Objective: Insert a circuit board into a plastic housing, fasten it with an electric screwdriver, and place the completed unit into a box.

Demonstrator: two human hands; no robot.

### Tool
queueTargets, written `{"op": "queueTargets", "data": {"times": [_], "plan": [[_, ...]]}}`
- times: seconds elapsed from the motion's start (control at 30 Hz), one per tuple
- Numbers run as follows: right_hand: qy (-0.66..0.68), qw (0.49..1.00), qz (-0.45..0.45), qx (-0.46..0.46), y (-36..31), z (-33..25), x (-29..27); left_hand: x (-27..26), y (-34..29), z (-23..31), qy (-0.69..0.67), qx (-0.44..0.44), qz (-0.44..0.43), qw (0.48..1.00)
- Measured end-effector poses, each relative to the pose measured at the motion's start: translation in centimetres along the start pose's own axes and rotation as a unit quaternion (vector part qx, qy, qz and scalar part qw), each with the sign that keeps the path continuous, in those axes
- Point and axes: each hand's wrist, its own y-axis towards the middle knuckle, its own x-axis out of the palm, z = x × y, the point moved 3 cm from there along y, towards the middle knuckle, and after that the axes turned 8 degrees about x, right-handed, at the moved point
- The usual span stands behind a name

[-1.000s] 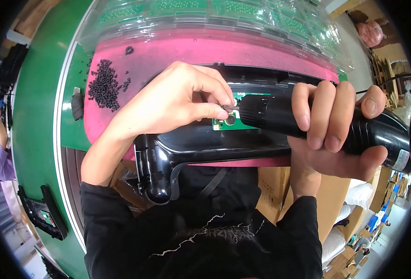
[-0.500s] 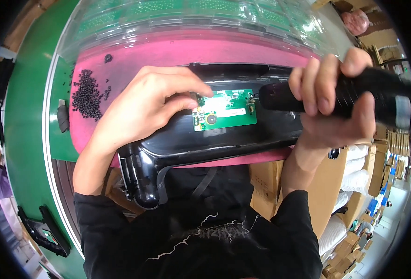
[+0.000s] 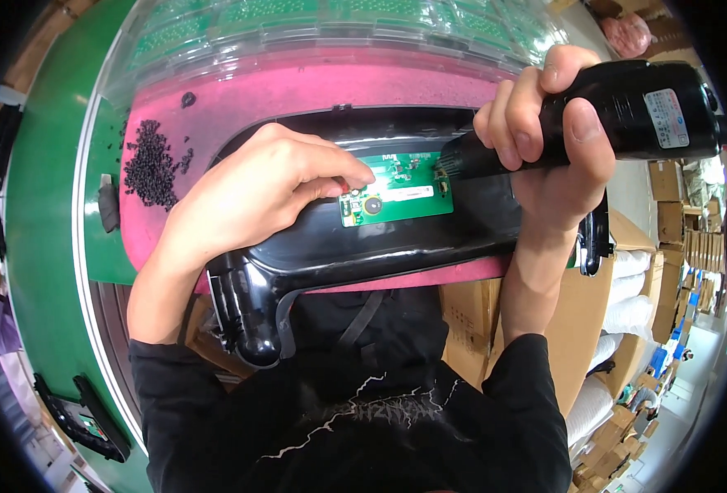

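Observation:
A green circuit board lies in a long black plastic housing with a curved handle-like end at the near left. At the board's left edge, the thumb and forefinger of my left hand come together in a pinch. A small red bit shows at those fingertips, too small to name. My right hand is wrapped round a black electric screwdriver, held nearly level. The screwdriver's front end reaches the board's right edge; its tip is hard to make out.
The housing rests on a pink mat. Small black screws lie heaped at its left, near a dark grey roll. Clear plastic trays stand at the back. Another black housing sits on the green table. Cardboard boxes stand near right.
My right hand and the screwdriver have moved up and left, bringing its front end to the board's right edge. My left hand stays at the board's left edge.

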Motion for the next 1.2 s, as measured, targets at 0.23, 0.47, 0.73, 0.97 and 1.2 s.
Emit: {"op": "queueTargets", "data": {"times": [0.23,0.47,0.73,0.97,1.2], "plan": [[-0.032,0.999,-0.029,-0.001,1.0,0.7,1.5,-0.8,-0.5,-0.3,0.005,-0.012,0.001,1.0],[0.103,0.993,-0.047,-0.042,0.7,-0.6,4.3,-2.3,-3.3,1.7,0.014,-0.008,0.015,1.0],[0.178,0.972,-0.092,-0.125,0.0,-3.3,11.5,-4.6,-5.0,1.8,-0.283,-0.119,0.111,0.945],[0.1,0.979,-0.09,-0.152,0.0,-2.3,13.4,-5.0,-6.0,2.0,-0.37,-0.097,0.128,0.915],[0.118,0.978,-0.06,-0.163,-0.2,-3.3,13.3,-5.1,-6.8,1.9,-0.199,-0.036,0.148,0.968]]}}
